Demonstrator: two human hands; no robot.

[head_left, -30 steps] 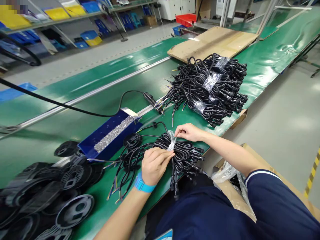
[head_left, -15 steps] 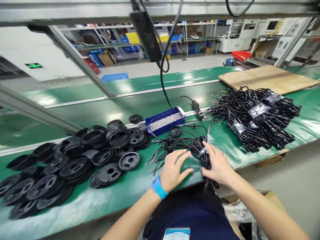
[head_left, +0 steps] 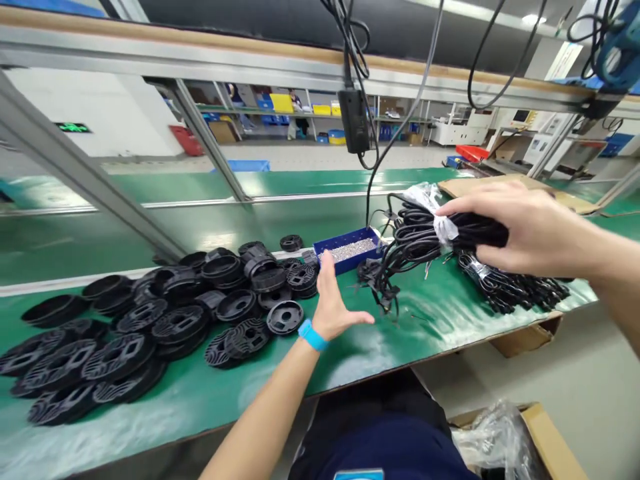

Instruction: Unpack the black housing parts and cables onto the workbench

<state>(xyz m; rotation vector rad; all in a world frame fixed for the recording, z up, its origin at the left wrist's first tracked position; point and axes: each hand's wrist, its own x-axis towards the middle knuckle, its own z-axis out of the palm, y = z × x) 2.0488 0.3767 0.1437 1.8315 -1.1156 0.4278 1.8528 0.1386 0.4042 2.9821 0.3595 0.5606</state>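
My right hand (head_left: 520, 230) grips a bundle of black cables (head_left: 423, 240) bound with clear plastic wrap and holds it in the air above the green bench (head_left: 280, 373). The cable ends hang down toward the mat. My left hand (head_left: 333, 303), with a blue wristband, hovers open and empty above the bench, fingers spread, just right of a heap of black round plastic parts (head_left: 165, 320). A blue tray of small silver pieces (head_left: 350, 250) lies behind the left hand.
More wrapped black cable bundles (head_left: 515, 287) lie on the bench at the right, below my right hand. A black box on a cord (head_left: 354, 120) hangs overhead. A cardboard box with plastic bags (head_left: 520, 440) stands on the floor at lower right. Shelves with bins line the far wall.
My right hand has lifted the cable bundle off the bench and carried it up and to the right. My left hand has let go and opened. The camera has tilted upward.
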